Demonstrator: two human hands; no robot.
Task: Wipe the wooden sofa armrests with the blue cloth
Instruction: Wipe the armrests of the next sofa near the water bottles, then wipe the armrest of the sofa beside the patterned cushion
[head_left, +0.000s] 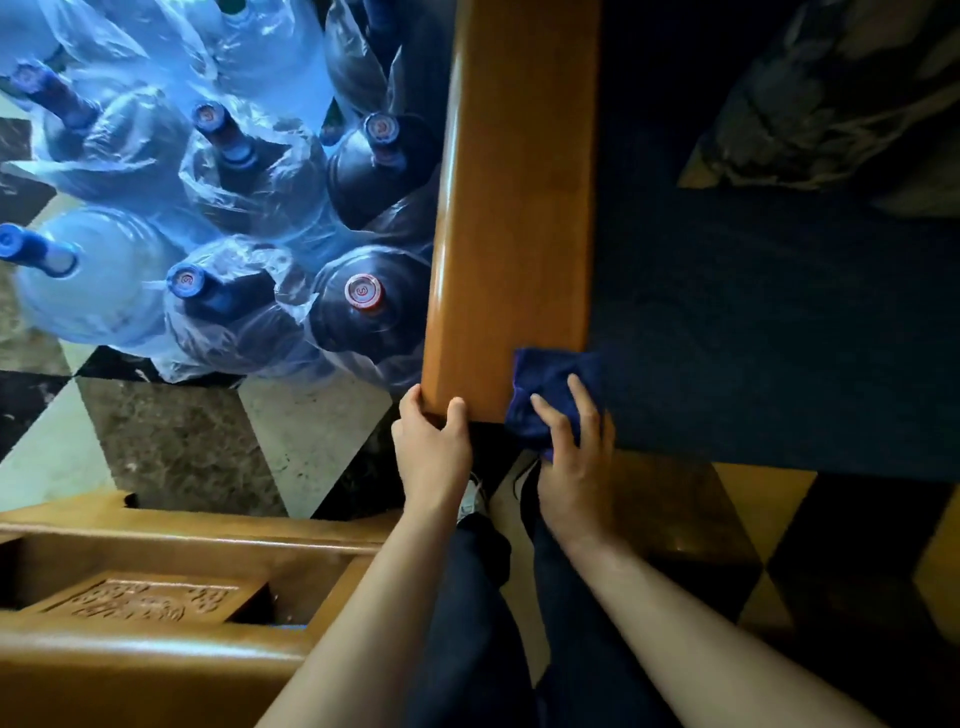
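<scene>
To wipe well, the right hand (574, 467) should press the folded dark-blue cloth (550, 389) flat and draw it along the whole length of the glossy orange-brown wooden armrest (514, 208), keeping to the grain. Its grip lies loosely spread, fingers pressing the cloth at the armrest's near right corner beside the dark sofa seat (753, 312). The left hand (431, 441) curls round the near left corner, steadying it.

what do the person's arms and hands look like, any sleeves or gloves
Both forearms are bare up to the frame's lower edge, with no sleeves in view. The left hand and right hand are bare: no gloves, rings, watch or wristband visible.
</scene>
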